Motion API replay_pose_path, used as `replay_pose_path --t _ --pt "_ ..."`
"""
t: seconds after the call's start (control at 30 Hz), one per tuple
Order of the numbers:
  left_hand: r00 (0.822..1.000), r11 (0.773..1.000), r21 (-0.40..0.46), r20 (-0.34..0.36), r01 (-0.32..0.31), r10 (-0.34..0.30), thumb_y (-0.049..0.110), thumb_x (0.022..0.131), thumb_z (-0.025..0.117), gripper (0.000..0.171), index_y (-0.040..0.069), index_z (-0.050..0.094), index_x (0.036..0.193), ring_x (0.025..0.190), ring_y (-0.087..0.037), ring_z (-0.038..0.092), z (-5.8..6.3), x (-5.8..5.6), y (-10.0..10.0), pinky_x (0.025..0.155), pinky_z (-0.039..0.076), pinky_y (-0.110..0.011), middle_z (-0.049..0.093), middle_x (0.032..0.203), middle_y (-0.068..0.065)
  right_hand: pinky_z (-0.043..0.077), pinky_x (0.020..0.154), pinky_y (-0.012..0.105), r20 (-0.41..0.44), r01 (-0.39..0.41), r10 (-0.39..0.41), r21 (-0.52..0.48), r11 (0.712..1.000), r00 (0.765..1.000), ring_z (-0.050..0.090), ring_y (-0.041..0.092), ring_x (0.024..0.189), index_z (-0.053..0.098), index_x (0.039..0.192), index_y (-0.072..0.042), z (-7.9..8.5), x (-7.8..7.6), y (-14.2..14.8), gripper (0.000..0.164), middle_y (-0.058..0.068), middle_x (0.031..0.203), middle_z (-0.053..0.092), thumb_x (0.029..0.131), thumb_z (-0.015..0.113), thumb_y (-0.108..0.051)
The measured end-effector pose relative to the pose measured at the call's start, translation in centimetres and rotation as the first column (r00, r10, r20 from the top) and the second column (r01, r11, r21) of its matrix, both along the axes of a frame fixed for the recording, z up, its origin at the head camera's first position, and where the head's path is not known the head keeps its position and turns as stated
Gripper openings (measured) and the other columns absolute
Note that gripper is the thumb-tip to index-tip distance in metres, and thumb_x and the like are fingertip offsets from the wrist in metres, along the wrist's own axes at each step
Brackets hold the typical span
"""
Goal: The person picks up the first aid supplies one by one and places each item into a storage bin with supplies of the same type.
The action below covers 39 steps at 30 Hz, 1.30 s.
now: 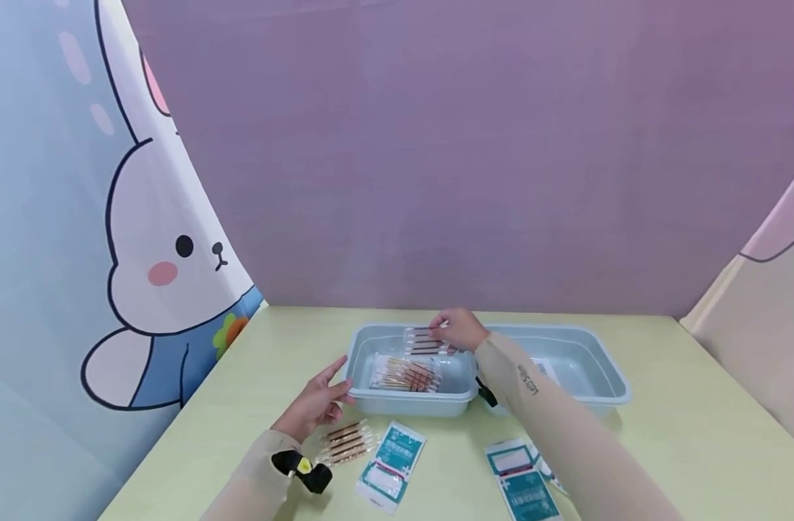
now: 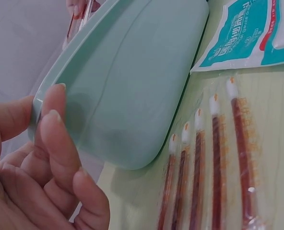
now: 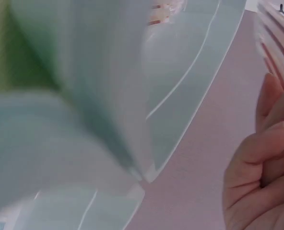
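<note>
My left hand (image 1: 315, 401) pinches the left rim of a pale blue plastic bin (image 1: 410, 406), thumb and fingers on either side of it in the left wrist view. Over the back of that bin, my right hand (image 1: 460, 329) holds a clear strip of iodine cotton swabs (image 1: 423, 341) with dark red-brown sticks. More packed swabs (image 1: 404, 374) lie inside the bin. On the table just below my left hand is another strip of swabs (image 2: 197, 167), with white tips and brown sticks in clear film.
A second blue bin (image 1: 608, 365) stands against the first on the right, with a white packet (image 1: 545, 370) inside, partly behind my right arm. Teal-and-white gauze packets lie in front: one at centre (image 1: 393, 464), another (image 1: 525, 483) beside my right sleeve, overlapping a further packet.
</note>
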<state>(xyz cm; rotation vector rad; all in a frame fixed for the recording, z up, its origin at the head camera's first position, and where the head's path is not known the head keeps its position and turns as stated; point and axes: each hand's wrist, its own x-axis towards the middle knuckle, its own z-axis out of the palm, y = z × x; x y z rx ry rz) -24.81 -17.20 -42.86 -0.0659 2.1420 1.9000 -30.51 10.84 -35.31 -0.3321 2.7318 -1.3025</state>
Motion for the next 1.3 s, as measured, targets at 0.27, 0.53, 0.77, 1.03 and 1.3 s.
replay_pose_path --t 0.27,0.53,0.77,1.03,1.3 --pt "1.0 1.0 -0.017 0.001 -0.021 0.021 0.02 0.099 0.053 0.059 0.019 0.028 0.152 0.047 -0.012 0.046 -0.2 0.1 0.3 0.05 0.035 -0.026 0.065 0.072 -0.004 0.037 0.043 0.024 0.109 0.011 -0.02 0.084 0.996 0.994 0.051 0.01 0.045 0.067 0.103 -0.003 -0.3 -1.1 -1.3 0.015 0.007 0.078 0.066 0.089 0.063 -0.008" --pt "1.0 0.999 -0.041 0.009 -0.026 0.026 0.019 0.1 0.052 0.058 0.02 0.028 0.152 0.047 -0.012 0.046 -0.1 -0.1 0.5 0.05 0.034 -0.026 0.065 0.072 -0.004 0.039 0.048 0.027 0.219 0.03 -0.038 0.043 0.999 0.975 0.053 0.012 0.048 0.066 0.105 -0.002 -0.6 -1.1 -2.8 0.016 0.008 0.083 0.064 0.088 0.065 -0.003" --pt "1.0 0.998 -0.052 0.01 -0.027 0.027 0.02 0.099 0.053 0.059 0.02 0.027 0.152 0.047 -0.013 0.045 0.0 -0.1 0.5 0.05 0.034 -0.026 0.065 0.073 -0.005 0.037 0.045 0.023 0.258 0.015 -0.019 0.019 1.0 0.966 0.055 0.012 0.047 0.065 0.113 0.0 -0.3 -1.0 -3.4 0.026 0.008 0.09 0.066 0.087 0.063 0.0" --pt "1.0 0.998 -0.065 0.009 -0.017 0.017 0.022 0.099 0.053 0.059 0.021 0.028 0.152 0.047 -0.013 0.046 0.1 -0.2 0.7 0.05 0.034 -0.026 0.065 0.073 -0.004 0.044 0.055 0.03 0.249 0.033 -0.05 0.071 0.997 0.967 0.061 0.017 0.055 0.064 0.116 0.0 -0.2 -1.1 -2.8 0.03 0.01 0.103 0.065 0.086 0.064 0.001" --pt "1.0 0.998 -0.056 0.012 -0.022 0.023 0.021 0.099 0.054 0.059 0.021 0.028 0.152 0.046 -0.013 0.046 -0.3 0.1 0.1 0.05 0.034 -0.026 0.065 0.072 -0.004 0.043 0.049 0.027 0.183 0.03 -0.05 0.112 0.993 0.982 0.061 0.019 0.054 0.064 0.115 -0.001 -0.7 -1.3 -1.8 0.03 0.013 0.117 0.061 0.085 0.068 -0.001"
